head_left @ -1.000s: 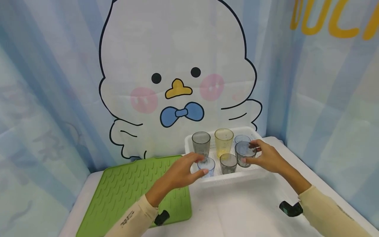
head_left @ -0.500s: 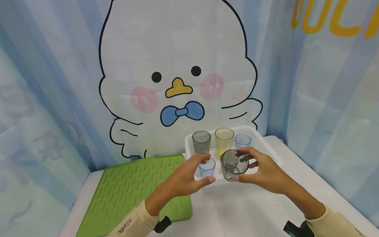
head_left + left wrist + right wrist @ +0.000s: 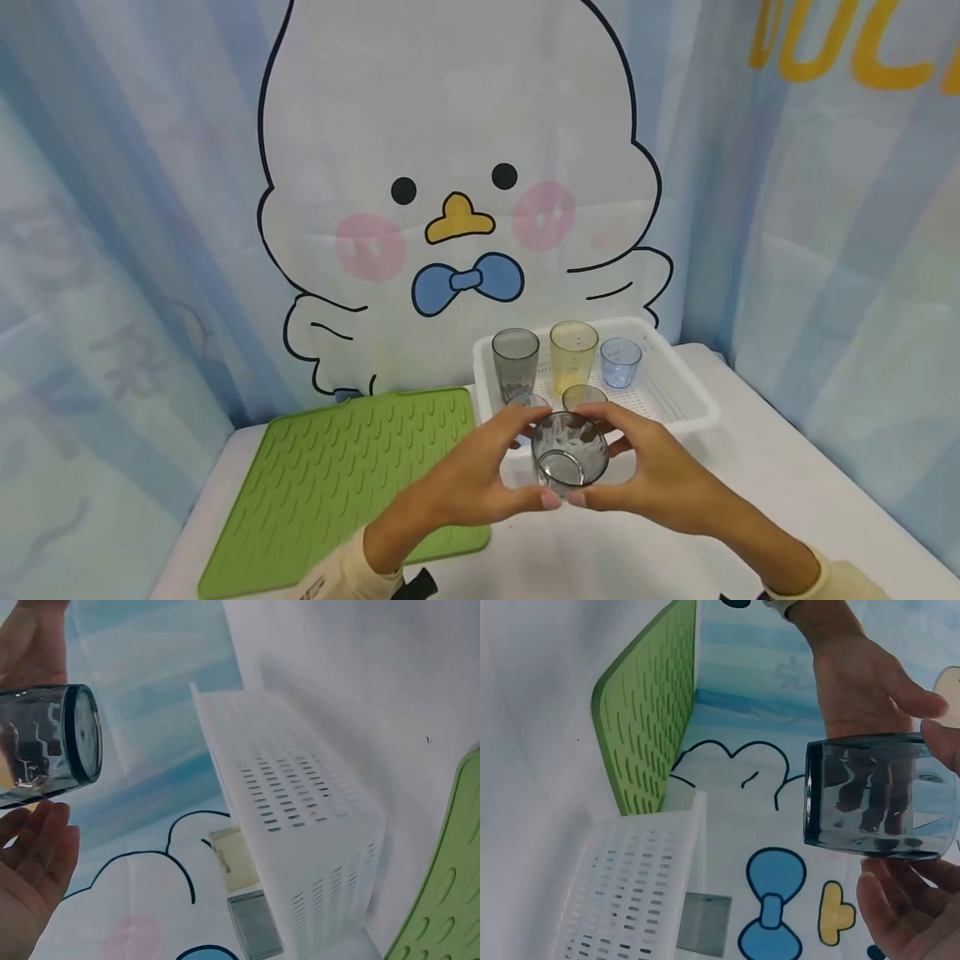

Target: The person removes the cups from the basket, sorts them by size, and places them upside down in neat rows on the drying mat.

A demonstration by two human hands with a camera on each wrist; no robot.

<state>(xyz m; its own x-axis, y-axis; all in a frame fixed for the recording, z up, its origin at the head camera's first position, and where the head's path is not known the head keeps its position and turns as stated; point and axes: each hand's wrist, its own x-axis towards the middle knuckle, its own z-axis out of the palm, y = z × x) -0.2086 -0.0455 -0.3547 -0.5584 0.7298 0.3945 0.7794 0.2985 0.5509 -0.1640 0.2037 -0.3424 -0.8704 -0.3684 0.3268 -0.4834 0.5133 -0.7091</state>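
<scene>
Both hands hold a transparent grey glass [image 3: 570, 454] in front of the white basket, its mouth tipped toward the head camera. My left hand [image 3: 476, 471] has its thumb low on the near side and its fingers at the far rim. From the other side, my right hand [image 3: 663, 475] grips it the same way, the two thumbs almost meeting. In the left wrist view the thick base of the glass [image 3: 45, 746] shows between the hands. The right wrist view shows the glass [image 3: 877, 795] sideways, with fingers seen through its wall.
The perforated white basket [image 3: 678, 392] holds a tall grey cup [image 3: 515, 367], a yellow cup [image 3: 573, 358] and a small blue cup [image 3: 620, 364]. Another grey cup [image 3: 585, 395] and a blue one are partly hidden by the hands. A green ridged mat [image 3: 337, 492] lies left.
The right hand has lifted the grey glass out of the basket and brought it left and nearer. The left hand has left its place by the small blue cup and now holds the glass too.
</scene>
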